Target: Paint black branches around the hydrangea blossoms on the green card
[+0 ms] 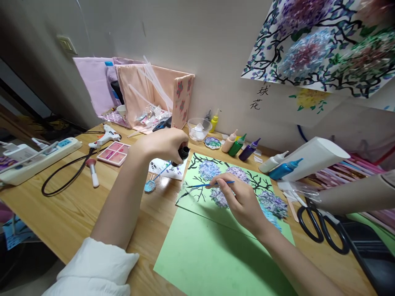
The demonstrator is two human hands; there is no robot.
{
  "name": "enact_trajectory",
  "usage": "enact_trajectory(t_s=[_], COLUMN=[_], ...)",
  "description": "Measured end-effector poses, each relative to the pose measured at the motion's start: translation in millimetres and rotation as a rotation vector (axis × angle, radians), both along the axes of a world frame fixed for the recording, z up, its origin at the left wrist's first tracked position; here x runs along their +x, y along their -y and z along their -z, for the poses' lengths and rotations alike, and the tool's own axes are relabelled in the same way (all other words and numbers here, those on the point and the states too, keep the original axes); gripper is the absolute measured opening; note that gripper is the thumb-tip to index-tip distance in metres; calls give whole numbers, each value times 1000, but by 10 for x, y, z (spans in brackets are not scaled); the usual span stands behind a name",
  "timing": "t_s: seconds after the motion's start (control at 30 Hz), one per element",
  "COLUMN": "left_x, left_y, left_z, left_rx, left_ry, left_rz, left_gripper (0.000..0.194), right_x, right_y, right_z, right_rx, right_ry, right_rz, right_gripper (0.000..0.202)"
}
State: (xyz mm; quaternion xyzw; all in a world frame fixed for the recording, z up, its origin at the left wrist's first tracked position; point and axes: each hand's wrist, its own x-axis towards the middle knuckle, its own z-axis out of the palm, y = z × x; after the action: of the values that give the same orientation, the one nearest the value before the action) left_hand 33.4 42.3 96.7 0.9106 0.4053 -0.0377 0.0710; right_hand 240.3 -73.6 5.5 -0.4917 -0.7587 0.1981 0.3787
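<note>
My left hand point(168, 144) is closed round a small black bottle point(184, 153), tilted above a paint-spotted white paper point(166, 169). My right hand point(239, 195) pinches a thin blue brush point(197, 186), whose tip points left over the painting point(193, 197). This green sheet bears black branches and blue and purple flower clusters, partly hidden by my right hand. Below it lies a plain green sheet point(197, 250). A small light-blue palette point(150, 186) with a blue stick rests left of the painting.
Paint bottles point(237, 144) and a clear bowl point(199, 129) stand along the wall. Black-handled scissors point(322, 228) lie at the right. A glue gun point(106, 137), a pink palette point(114, 153), a makeup brush point(93, 174) and a power strip point(40, 164) are at the left.
</note>
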Motion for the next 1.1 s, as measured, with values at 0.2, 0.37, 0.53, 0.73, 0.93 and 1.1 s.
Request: enact_trajectory(t_s=[0.2, 0.37, 0.53, 0.73, 0.93, 1.1], left_x=[30, 57, 55, 56, 69, 63], left_y=[29, 49, 46, 29, 31, 18], left_z=[-19, -30, -24, 1, 2, 1], left_rx=[1, -4, -23, -21, -29, -35], left_ry=[-23, -31, -28, -2, -6, -11], left_rz=[15, 14, 12, 37, 42, 34], left_gripper=[26, 25, 25, 21, 20, 25], right_x=[-18, -1, 50, 57, 71, 74], right_y=[-13, -45, -63, -59, -67, -48], right_z=[5, -14, -46, -76, -102, -120], right_rx=[-69, -86, -56, -18, -35, -13], right_ry=[22, 57, 95, 80, 105, 49], right_rz=[-19, -26, 4, -8, -17, -34], right_gripper=[26, 28, 27, 27, 29, 28])
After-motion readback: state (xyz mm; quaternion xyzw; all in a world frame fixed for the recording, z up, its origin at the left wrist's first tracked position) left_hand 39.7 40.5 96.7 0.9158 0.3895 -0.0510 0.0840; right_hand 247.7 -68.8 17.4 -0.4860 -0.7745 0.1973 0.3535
